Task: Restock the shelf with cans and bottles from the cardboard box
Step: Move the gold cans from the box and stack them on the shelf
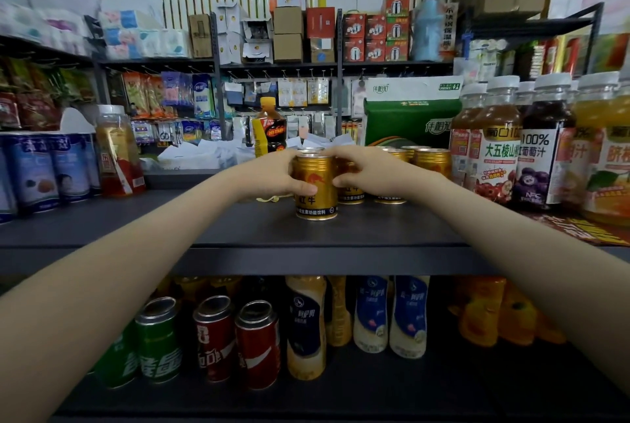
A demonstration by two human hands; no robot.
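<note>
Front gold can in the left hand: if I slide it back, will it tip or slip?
Probably stiff: the front gold can looks like rigid metal, undented under the left hand. It may slide easily on the smooth-looking shelf. Tipping seems unlikely: it is squat and upright, though it could bump the second gold can that the right hand holds.

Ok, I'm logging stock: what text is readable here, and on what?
"红牛": front gold can, in the left hand.
"100%", "NFC": dark grape juice bottle.
"大五棱山楂": red-fruit juice bottle.
Second gold can, in the right hand: label mostly hidden.
Other labels: too blurred or small.
</note>
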